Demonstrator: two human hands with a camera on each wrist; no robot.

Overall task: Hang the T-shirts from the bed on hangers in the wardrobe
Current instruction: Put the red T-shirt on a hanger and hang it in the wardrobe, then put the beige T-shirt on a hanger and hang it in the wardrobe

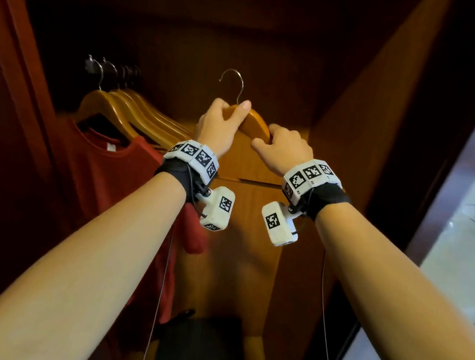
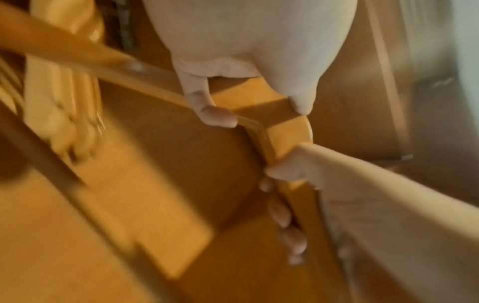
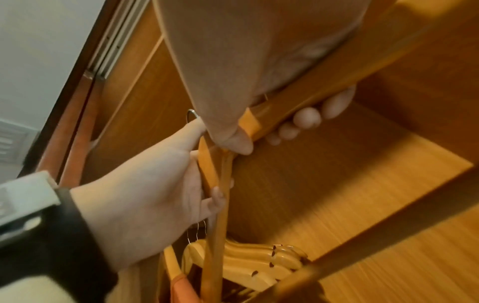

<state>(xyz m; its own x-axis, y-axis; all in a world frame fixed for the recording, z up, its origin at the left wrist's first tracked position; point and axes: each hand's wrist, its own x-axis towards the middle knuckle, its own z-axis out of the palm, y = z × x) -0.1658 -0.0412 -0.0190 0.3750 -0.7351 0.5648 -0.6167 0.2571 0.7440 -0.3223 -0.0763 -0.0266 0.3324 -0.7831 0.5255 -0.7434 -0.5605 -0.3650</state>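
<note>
Wooden hanger (image 1: 256, 122) sits in our grip: left hand (image 1: 216, 127) curls round its neck just below the metal hook (image 1: 233, 82), right hand (image 1: 284, 152) wraps its shoulder, no shirt on it yet. Beyond our left fingers a red T-shirt (image 1: 105, 170) hangs among the spare hangers (image 1: 140, 111). We judge the free hook could snag those as we pull clear

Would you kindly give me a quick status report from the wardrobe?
Left hand and right hand both grip one bare wooden hanger, off the rail. Red T-shirt already hung at left. Nothing blocking.
</note>
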